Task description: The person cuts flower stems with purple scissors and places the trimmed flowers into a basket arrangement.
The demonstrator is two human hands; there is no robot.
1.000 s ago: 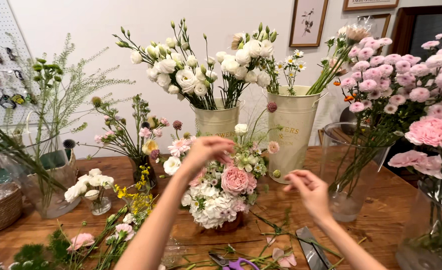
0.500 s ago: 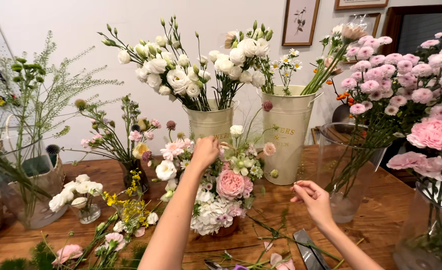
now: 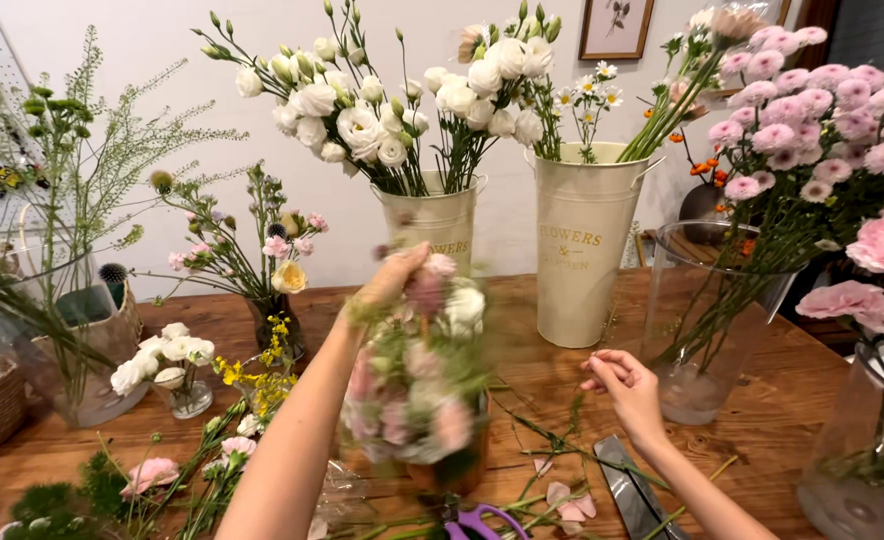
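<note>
Left hand [image 3: 394, 278] grips now-blurred, shifted bouquet [image 3: 417, 385] | right hand [image 3: 627, 385] half-curled, empty, raised slightly

**Pinks, whites and cream on brown wood**

Your left hand [image 3: 394, 280] rests on a blurred arrangement [image 3: 417, 385] of pink, white and green. Your right hand [image 3: 624, 385] hovers over the warm brown wooden table [image 3: 762, 420]. Behind them you have two cream metal buckets [image 3: 582, 250] with gold lettering, holding white blooms [image 3: 362, 110] on green stems. To your right, pale pink carnations [image 3: 822, 110] fill a clear glass vase [image 3: 697, 320]. Near your left arm lie yellow sprigs [image 3: 252, 365] and a pink flower [image 3: 152, 472]. Purple-handled scissors [image 3: 477, 522] sit at the lower edge.
</note>
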